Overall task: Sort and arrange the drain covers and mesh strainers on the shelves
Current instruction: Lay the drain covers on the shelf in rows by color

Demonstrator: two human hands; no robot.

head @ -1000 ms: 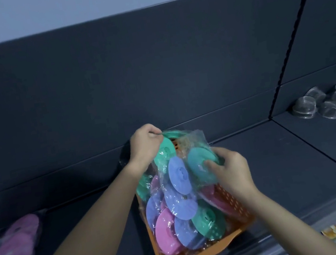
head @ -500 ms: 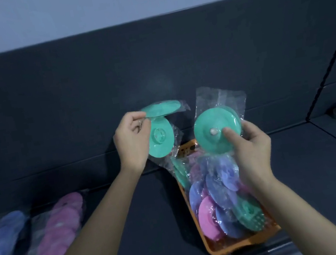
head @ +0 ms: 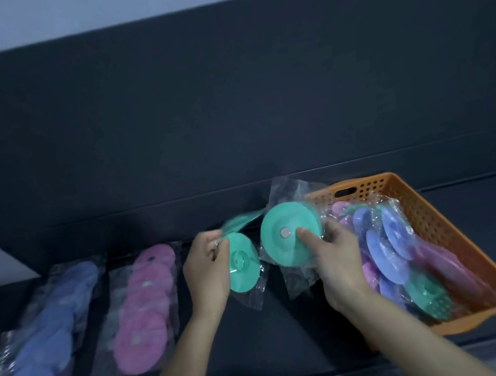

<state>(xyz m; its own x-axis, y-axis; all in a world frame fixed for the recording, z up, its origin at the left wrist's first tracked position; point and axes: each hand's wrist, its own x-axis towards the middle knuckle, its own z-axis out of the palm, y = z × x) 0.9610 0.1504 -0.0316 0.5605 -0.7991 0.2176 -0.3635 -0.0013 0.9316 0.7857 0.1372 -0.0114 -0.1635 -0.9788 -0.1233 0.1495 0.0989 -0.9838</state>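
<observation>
Left hand pinches bagged green covers, right hand grips third cover, thumb on its face, both above shelf between pink row and basket; blue row leftmost.

Head-worn view, down onto near shelf

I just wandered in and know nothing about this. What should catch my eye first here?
In the middle, the left hand pinches bagged green covers while the right hand grips a single green cover, both above the dark shelf. To the right sits an orange basket heaped with mixed colours. To the left lie a blue row and a pink row, both in clear bags.
</observation>
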